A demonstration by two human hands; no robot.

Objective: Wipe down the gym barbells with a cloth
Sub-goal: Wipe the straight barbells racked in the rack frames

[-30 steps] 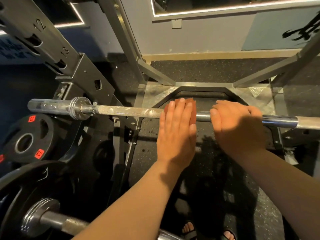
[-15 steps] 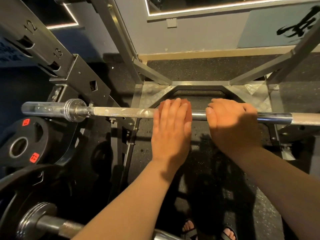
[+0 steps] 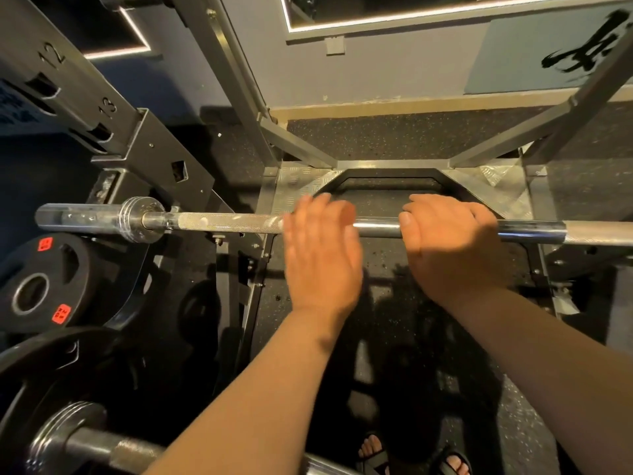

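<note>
Barbell (image 3: pixel 222 222), lying across the rack (image 3: pixel 102 108), is mid-wipe: left hand (image 3: pixel 322 255), fingers flat on the orange cloth (image 3: pixel 350 212), has slid left from right hand (image 3: pixel 452 241) gripping the shaft, reaching the knurling.

A steel barbell (image 3: pixel 222 222) is lying level across the rack (image 3: pixel 164 166), its knurled shaft looking scuffed, its left sleeve carrying no plates; a reddish cloth (image 3: pixel 349 212) is peeking out on the shaft beneath the left hand (image 3: pixel 322 255); a second barbell (image 3: pixel 92 443) is lying lower left.
</note>
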